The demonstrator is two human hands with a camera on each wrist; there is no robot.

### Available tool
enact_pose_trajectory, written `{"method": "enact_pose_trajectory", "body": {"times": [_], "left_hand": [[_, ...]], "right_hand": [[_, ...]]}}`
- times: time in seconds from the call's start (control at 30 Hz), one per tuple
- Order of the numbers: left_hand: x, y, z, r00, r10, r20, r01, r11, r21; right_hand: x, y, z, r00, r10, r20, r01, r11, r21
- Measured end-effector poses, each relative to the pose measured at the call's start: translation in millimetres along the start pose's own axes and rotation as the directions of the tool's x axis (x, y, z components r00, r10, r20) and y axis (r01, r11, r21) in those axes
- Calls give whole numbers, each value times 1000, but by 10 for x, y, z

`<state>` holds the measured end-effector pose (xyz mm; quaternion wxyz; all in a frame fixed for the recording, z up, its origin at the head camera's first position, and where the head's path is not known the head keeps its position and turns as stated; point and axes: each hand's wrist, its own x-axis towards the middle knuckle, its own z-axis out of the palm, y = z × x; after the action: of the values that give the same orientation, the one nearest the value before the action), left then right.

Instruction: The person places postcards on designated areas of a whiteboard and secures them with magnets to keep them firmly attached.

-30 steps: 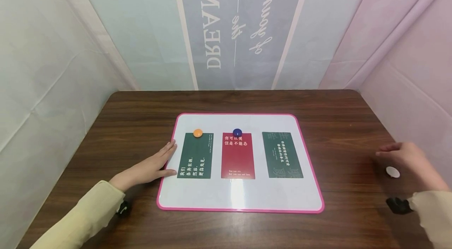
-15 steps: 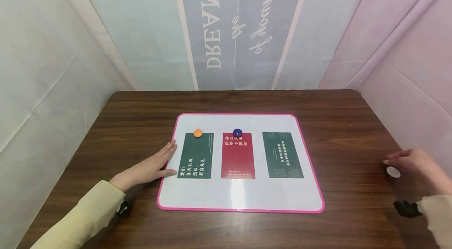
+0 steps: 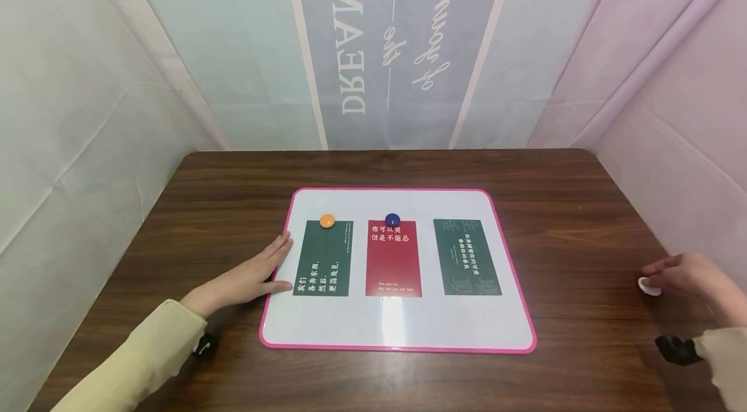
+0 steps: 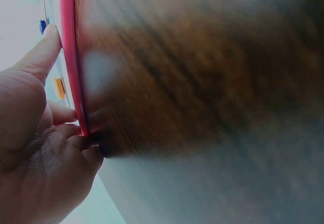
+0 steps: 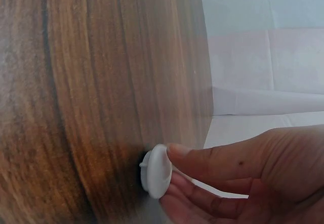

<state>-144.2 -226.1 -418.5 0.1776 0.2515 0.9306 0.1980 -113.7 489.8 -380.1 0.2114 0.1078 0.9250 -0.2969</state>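
Observation:
My left hand (image 3: 248, 277) rests with extended fingers on the left edge of a pink-framed whiteboard (image 3: 327, 322). On the board lie a green card (image 3: 323, 259), a red card (image 3: 393, 263) and a second green card (image 3: 467, 259). An orange round magnet (image 3: 327, 220) sits at the top of the left card, a blue one (image 3: 393, 220) at the top of the red card. Far to the right, my right hand (image 3: 691, 279) pinches a white round magnet (image 5: 160, 171) by its rim between thumb and fingers, close over the table; its underside faces the wood.
The dark wood-grain table (image 3: 560, 204) extends around the whiteboard. Pale cloth hangs behind it, a lettered curtain (image 3: 403, 42) at the back, with a white side sheet (image 3: 87, 107) at left and a pinkish one (image 3: 688, 113) at right. Black bands show at both wrists.
My right hand has moved right and toward me, down to the white magnet, and now its thumb and fingers take hold of it. The left hand, board and cards stay put.

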Motion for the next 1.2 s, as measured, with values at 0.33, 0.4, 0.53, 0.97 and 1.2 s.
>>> {"method": "enact_pose_trajectory", "body": {"times": [0.33,0.4,0.53,0.97,1.2], "left_hand": [[-14,17,-13,1000,9,-3,-9,1000,0],[-14,14,-12,1000,10,-2,-10,1000,0],[-11,10,-12,1000,6,2,-6,1000,0],[-9,14,-19,1000,13,2,-13,1000,0],[-6,11,-14,1000,10,3,-10,1000,1]], "right_hand": [[-50,23,48,998,-56,-43,58,996,66],[-52,23,45,998,-55,-31,57,995,85],[-41,21,28,999,-48,-13,49,996,78],[-61,-32,30,999,-40,3,40,997,71],[-56,-56,15,1000,-7,28,3,993,119]]}}
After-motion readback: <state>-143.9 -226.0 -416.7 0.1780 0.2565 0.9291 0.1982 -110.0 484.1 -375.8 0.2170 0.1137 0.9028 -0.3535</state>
